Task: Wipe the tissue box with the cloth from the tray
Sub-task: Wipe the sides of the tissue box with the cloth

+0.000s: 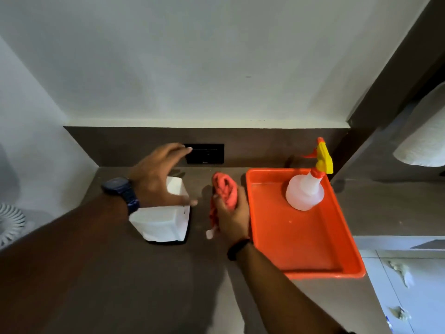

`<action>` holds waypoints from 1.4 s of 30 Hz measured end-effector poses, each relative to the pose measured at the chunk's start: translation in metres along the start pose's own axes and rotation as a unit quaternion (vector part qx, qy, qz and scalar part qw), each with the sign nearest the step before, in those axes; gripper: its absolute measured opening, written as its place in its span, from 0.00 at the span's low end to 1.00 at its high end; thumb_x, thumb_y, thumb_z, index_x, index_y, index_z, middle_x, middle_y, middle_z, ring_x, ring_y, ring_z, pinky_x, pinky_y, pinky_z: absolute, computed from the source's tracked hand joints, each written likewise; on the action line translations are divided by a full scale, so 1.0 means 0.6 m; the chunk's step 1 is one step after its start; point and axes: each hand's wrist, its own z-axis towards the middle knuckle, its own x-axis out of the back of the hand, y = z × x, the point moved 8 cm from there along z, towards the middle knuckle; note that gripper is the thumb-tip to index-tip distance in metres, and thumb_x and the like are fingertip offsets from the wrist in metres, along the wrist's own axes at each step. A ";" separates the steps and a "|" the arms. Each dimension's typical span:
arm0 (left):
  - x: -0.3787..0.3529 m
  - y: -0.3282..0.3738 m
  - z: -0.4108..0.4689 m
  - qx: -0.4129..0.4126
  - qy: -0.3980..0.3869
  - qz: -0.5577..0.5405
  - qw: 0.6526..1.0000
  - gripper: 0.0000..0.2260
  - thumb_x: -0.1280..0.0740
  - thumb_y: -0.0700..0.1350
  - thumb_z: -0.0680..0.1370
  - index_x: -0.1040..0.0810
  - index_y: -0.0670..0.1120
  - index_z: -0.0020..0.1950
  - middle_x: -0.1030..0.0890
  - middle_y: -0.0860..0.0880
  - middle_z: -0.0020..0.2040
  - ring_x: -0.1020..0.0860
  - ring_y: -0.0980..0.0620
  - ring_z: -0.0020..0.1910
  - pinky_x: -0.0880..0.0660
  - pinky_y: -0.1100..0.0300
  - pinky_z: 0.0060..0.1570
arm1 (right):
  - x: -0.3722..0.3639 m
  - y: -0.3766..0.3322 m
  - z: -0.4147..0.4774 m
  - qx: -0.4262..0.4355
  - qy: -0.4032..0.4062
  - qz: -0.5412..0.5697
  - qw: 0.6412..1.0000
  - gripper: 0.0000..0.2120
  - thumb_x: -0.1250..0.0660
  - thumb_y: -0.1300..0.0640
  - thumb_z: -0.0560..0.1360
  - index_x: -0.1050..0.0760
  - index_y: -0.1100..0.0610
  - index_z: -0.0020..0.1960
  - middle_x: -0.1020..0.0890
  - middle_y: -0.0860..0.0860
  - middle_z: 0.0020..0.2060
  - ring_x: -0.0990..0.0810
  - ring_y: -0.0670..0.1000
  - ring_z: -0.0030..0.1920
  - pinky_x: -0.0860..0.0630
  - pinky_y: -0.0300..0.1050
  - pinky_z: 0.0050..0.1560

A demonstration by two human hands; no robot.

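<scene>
A white tissue box stands on the dark brown counter, left of centre. My left hand hovers just over its top with fingers spread and holds nothing; whether it touches the box I cannot tell. My right hand grips a bunched pink-red cloth, held up between the box and the orange tray. The cloth is a short gap to the right of the box and is not touching it. A white label dangles from the cloth's lower end.
A translucent spray bottle with a yellow and orange trigger stands in the tray's far part. A black socket plate sits on the back panel. A white fan is at the left edge. The counter ends right of the tray.
</scene>
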 end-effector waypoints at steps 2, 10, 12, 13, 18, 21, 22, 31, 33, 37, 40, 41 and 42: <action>-0.019 -0.049 -0.020 0.021 -0.101 0.053 0.993 0.62 0.32 0.78 0.50 0.47 0.51 0.76 0.41 0.46 0.76 0.41 0.45 0.73 0.35 0.42 0.67 | -0.046 0.040 -0.006 -0.053 -0.027 0.033 0.998 0.18 0.35 0.68 0.76 0.24 0.45 0.57 0.15 0.41 0.45 0.17 0.40 0.42 0.20 0.33 0.41; -0.111 -0.131 -0.056 0.049 -0.183 0.107 0.976 0.65 0.31 0.74 0.47 0.54 0.50 0.75 0.40 0.48 0.75 0.40 0.47 0.72 0.41 0.53 0.71 | -0.124 0.138 -0.051 -0.119 -0.003 -0.013 0.993 0.12 0.35 0.46 0.77 0.28 0.33 0.59 0.21 0.43 0.61 0.22 0.50 0.63 0.25 0.52 0.63; -0.113 -0.131 -0.054 0.039 -0.173 0.094 0.980 0.63 0.31 0.74 0.48 0.52 0.49 0.75 0.39 0.48 0.75 0.39 0.48 0.71 0.42 0.54 0.70 | -0.126 0.141 -0.068 -0.100 0.036 -0.008 0.994 0.15 0.37 0.35 0.74 0.28 0.30 0.60 0.21 0.40 0.62 0.23 0.46 0.64 0.26 0.57 0.67; -0.113 -0.130 -0.053 0.034 -0.169 0.090 0.981 0.63 0.30 0.74 0.48 0.51 0.49 0.75 0.39 0.49 0.75 0.39 0.48 0.71 0.42 0.54 0.70 | -0.130 0.134 -0.067 -0.085 0.048 -0.012 0.995 0.16 0.38 0.32 0.72 0.28 0.30 0.60 0.21 0.39 0.62 0.23 0.44 0.64 0.26 0.56 0.67; -0.109 -0.131 -0.051 0.029 -0.136 0.085 0.987 0.58 0.31 0.72 0.48 0.45 0.50 0.72 0.33 0.49 0.70 0.33 0.48 0.67 0.36 0.53 0.66 | -0.152 0.086 0.009 -0.037 0.043 -0.048 0.997 0.24 0.38 0.34 0.73 0.22 0.45 0.63 0.17 0.45 0.59 0.21 0.46 0.62 0.26 0.54 0.67; -0.114 -0.135 -0.051 0.031 -0.142 0.088 0.986 0.60 0.30 0.72 0.47 0.48 0.51 0.73 0.35 0.49 0.72 0.35 0.47 0.69 0.37 0.53 0.67 | -0.153 0.112 0.028 -0.091 0.027 -0.028 0.995 0.20 0.37 0.39 0.76 0.25 0.42 0.65 0.20 0.38 0.59 0.23 0.45 0.65 0.29 0.48 0.70; -0.115 -0.136 -0.052 0.034 -0.141 0.087 0.986 0.61 0.30 0.72 0.47 0.49 0.51 0.73 0.35 0.49 0.72 0.36 0.47 0.69 0.37 0.52 0.67 | -0.150 0.125 0.018 -0.111 0.033 -0.026 0.993 0.16 0.38 0.39 0.76 0.26 0.38 0.64 0.21 0.36 0.59 0.24 0.45 0.65 0.30 0.46 0.68; -0.112 -0.132 -0.048 0.035 -0.143 0.077 0.986 0.58 0.30 0.73 0.48 0.45 0.51 0.72 0.33 0.50 0.71 0.34 0.48 0.68 0.35 0.49 0.67 | -0.146 0.101 -0.016 -0.071 0.065 -0.041 0.995 0.21 0.37 0.33 0.72 0.23 0.40 0.61 0.18 0.44 0.60 0.21 0.45 0.61 0.25 0.51 0.66; -0.112 -0.131 -0.049 0.037 -0.154 0.087 0.984 0.60 0.30 0.73 0.47 0.47 0.50 0.73 0.35 0.48 0.73 0.36 0.46 0.70 0.36 0.48 0.68 | -0.147 0.101 0.014 -0.090 0.039 -0.046 0.994 0.22 0.37 0.39 0.76 0.25 0.47 0.67 0.19 0.48 0.64 0.23 0.48 0.64 0.27 0.53 0.69; -0.111 -0.130 -0.053 0.046 -0.165 0.086 0.981 0.62 0.29 0.73 0.47 0.50 0.50 0.74 0.37 0.48 0.74 0.38 0.46 0.71 0.37 0.48 0.69 | -0.143 0.148 -0.006 -0.162 0.054 -0.036 0.985 0.19 0.40 0.39 0.77 0.27 0.41 0.66 0.20 0.48 0.64 0.22 0.52 0.63 0.26 0.58 0.67; -0.109 -0.124 -0.052 0.037 -0.150 0.080 0.985 0.61 0.27 0.72 0.48 0.47 0.49 0.73 0.35 0.48 0.73 0.37 0.47 0.70 0.36 0.51 0.69 | -0.137 0.153 -0.040 -0.136 0.092 -0.011 0.986 0.09 0.38 0.34 0.73 0.24 0.30 0.51 0.18 0.36 0.52 0.20 0.47 0.59 0.22 0.50 0.60; -0.109 -0.123 -0.052 0.034 -0.148 0.077 0.985 0.60 0.27 0.72 0.48 0.46 0.49 0.73 0.35 0.49 0.73 0.36 0.47 0.70 0.36 0.50 0.68 | -0.138 0.145 -0.042 -0.123 0.092 0.000 0.988 0.11 0.37 0.32 0.70 0.22 0.31 0.50 0.17 0.36 0.51 0.19 0.44 0.57 0.22 0.46 0.57; -0.109 -0.122 -0.051 0.032 -0.147 0.074 0.986 0.59 0.27 0.71 0.49 0.45 0.50 0.73 0.34 0.49 0.72 0.35 0.47 0.69 0.35 0.50 0.68 | -0.141 0.134 -0.038 -0.114 0.086 0.006 0.990 0.16 0.36 0.31 0.68 0.21 0.34 0.53 0.16 0.37 0.51 0.18 0.42 0.55 0.22 0.43 0.55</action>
